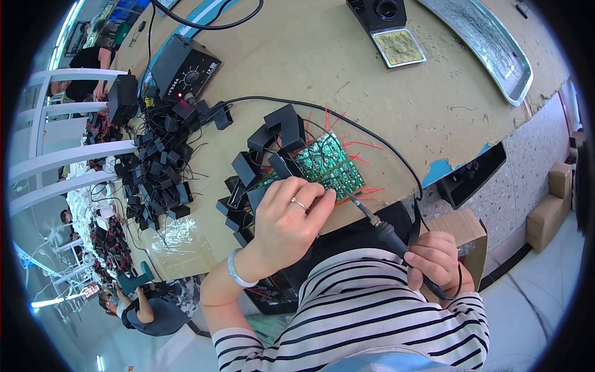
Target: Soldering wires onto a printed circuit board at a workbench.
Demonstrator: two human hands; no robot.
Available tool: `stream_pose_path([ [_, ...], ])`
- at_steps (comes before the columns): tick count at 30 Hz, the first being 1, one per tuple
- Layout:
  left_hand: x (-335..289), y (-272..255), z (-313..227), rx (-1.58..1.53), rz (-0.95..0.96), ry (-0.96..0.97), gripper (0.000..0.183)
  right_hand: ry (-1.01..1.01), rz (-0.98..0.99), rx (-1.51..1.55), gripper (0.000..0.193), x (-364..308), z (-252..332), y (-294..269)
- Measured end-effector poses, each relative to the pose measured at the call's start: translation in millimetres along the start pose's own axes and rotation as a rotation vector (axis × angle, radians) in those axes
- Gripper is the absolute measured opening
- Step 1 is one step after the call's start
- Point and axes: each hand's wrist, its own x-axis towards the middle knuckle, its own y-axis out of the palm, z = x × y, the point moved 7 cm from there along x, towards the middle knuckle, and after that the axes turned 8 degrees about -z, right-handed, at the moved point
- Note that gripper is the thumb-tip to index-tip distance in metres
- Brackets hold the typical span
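Observation:
A green circuit board (338, 162) lies near the table's front edge, with thin red wires (365, 146) sticking out around it. Black plastic housings (286, 126) crowd its left and far sides, joined to it by dark wires. My left hand (288, 217) is over the board's near left part, thumb and forefinger pinched together at its edge; whatever sits between the fingertips is hidden. In my right hand (434, 257) is a soldering iron (389, 237), gripped by its dark handle. Its tip points up-left and reaches the board's near edge, close to my left fingertips.
A black soldering station (186, 68) with a dial feeds the iron's cable (372, 133), which arcs across the table. Left lies a heap of black housings (158, 161). Far right are a sponge tray (400, 48) and a metal tray (502, 56). Another person (155, 310) works at the left.

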Motion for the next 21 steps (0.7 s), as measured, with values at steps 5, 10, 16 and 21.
stream_pose_path([
  [5, 3.2, 2.0, -4.2, 0.043, 0.042, 0.021, 0.027, 0.002, 0.011, 0.020, 0.027, -0.5, -1.4, 2.3],
  [10, 4.3, 7.2, -7.0, 0.087, 0.066, 0.029, 0.023, -0.029, 0.018, 0.021, 0.027, 1.0, -1.1, 4.0],
  [16, 6.8, 9.4, -11.1, 0.090, 0.101, 0.062, 0.022, -0.188, 0.057, -0.029, 0.016, 5.2, 8.0, 12.0],
  [21, 6.9, 10.3, -11.1, 0.095, 0.105, 0.067, 0.022, -0.221, 0.057, -0.057, 0.017, 3.2, 10.8, 13.1],
])
